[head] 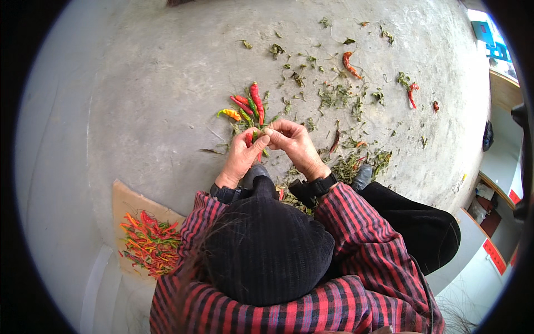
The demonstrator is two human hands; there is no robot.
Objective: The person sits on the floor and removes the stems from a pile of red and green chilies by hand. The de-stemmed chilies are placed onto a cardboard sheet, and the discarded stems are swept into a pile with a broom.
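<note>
Several red, green and yellow chili peppers (257, 100) fan out just beyond my hands, near the middle of the view. My left hand (244, 152) is closed around chilies, with a red one and a green one showing between thumb and fingers. The thumb and forefinger of my right hand (292, 142) pinch at a green stem right beside my left thumb. The fingertips of both hands nearly touch. How many chilies lie inside my left palm is hidden.
A heap of chilies lies on a cardboard sheet (125, 190) at lower left. Dried leaves and stems (336, 95) litter the concrete floor, with a shrivelled red chili (350, 65) among them. My dark shoes (362, 177) stand by more leaf scraps. White cabinets (471, 250) are at right.
</note>
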